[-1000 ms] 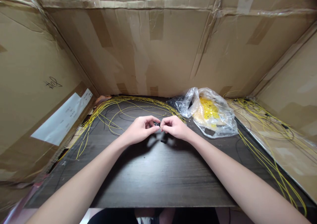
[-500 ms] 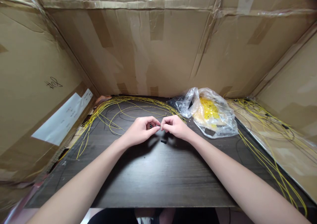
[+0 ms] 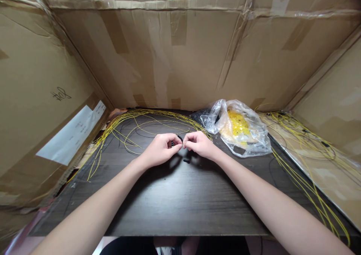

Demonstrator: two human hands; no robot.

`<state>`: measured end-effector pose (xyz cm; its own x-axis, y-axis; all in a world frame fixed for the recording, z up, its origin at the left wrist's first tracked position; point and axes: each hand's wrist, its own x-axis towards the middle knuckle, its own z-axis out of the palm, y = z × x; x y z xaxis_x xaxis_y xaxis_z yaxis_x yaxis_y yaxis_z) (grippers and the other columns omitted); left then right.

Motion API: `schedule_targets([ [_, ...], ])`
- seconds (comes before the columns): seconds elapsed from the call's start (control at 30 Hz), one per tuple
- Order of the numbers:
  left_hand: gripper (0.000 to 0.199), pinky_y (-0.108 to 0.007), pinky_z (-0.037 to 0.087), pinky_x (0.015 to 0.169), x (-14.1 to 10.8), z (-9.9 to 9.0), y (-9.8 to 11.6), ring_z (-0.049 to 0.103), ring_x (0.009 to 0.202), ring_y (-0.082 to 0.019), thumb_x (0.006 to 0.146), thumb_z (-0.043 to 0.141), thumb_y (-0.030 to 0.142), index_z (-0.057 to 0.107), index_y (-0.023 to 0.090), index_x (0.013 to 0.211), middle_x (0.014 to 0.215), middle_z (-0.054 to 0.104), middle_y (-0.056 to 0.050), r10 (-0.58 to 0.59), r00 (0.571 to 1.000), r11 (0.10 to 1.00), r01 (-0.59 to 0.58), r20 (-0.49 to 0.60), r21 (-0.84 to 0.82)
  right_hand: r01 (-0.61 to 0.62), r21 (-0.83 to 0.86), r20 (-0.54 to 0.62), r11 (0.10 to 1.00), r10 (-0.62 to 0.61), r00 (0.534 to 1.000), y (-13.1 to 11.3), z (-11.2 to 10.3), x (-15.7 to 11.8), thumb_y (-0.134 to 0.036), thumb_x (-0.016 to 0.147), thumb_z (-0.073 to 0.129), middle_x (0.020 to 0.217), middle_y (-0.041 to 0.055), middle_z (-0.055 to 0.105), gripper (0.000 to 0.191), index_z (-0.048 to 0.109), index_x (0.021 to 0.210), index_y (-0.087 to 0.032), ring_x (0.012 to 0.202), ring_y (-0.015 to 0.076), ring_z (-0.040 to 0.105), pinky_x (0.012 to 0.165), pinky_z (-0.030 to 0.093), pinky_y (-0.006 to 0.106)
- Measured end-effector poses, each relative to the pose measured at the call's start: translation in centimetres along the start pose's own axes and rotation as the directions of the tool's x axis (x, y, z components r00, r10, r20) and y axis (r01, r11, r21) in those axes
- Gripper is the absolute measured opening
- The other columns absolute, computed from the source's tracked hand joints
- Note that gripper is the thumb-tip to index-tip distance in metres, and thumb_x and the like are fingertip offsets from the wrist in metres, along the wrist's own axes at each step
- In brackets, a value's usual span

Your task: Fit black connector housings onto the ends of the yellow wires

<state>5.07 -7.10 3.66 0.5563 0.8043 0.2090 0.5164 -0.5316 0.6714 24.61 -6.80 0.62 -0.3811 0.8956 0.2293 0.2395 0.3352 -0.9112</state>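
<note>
My left hand (image 3: 160,149) and my right hand (image 3: 199,144) meet above the dark wood table (image 3: 180,202), fingertips almost touching. A small black connector (image 3: 179,138) sticks up from my left fingers, which pinch it. My right fingertips seem to pinch a fine yellow wire (image 3: 183,145), though it is barely visible. Just below my hands, a second small black piece (image 3: 186,160) lies on the table. Behind them curves a loose bundle of thin yellow wires (image 3: 146,114).
A clear plastic bag of small yellow parts (image 3: 238,125) stands at the back right. More yellow wires (image 3: 304,172) lie on a cardboard sheet at the right. Thin black wires (image 3: 132,132) cross the table. Cardboard walls (image 3: 169,59) enclose the back and sides.
The black connector now stands more upright above my left fingers. Both hands have stayed in nearly the same place, and the black piece below them is sharper.
</note>
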Motion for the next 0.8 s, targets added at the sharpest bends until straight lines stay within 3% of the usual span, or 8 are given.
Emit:
schedule_targets([
  [0.23,0.022,-0.022,0.033,0.054,0.17,0.22,-0.52,0.044,0.059,-0.01,0.085,0.058,0.034,0.068,0.015,0.081,0.066,0.058,0.002,-0.079,0.996,0.99,0.083,0.039,-0.113,0.098,-0.165,-0.011,0.981,-0.102,0.995,0.15,0.04,-0.23,-0.015,0.076,0.054,0.059,-0.0025,0.055,0.012,0.062,0.067,-0.014,0.055,0.0088,0.045,0.054,0.034,0.021],
  [0.47,0.023,-0.022,0.034,0.055,0.39,0.27,-0.92,0.046,0.06,-0.01,0.085,0.058,0.035,0.067,0.014,0.08,0.067,0.059,0.001,-0.096,0.994,0.988,0.101,0.049,-0.115,0.283,-0.437,0.038,0.854,-0.297,0.954,-0.22,-0.13,-0.81,-0.011,0.076,0.058,0.068,-0.0016,0.059,0.006,0.062,0.078,-0.016,0.061,0.0105,0.05,0.061,0.036,0.022],
  [0.8,0.019,-0.021,0.033,0.052,0.35,0.19,-0.87,0.043,0.056,-0.009,0.083,0.06,0.031,0.068,0.014,0.079,0.065,0.06,0.001,-0.09,0.994,0.988,0.098,0.064,-0.122,0.328,-0.495,0.078,0.805,-0.335,0.939,-0.21,-0.04,-0.83,-0.012,0.079,0.056,0.07,-0.0003,0.06,0.007,0.062,0.077,-0.016,0.064,0.0116,0.052,0.064,0.037,0.023],
])
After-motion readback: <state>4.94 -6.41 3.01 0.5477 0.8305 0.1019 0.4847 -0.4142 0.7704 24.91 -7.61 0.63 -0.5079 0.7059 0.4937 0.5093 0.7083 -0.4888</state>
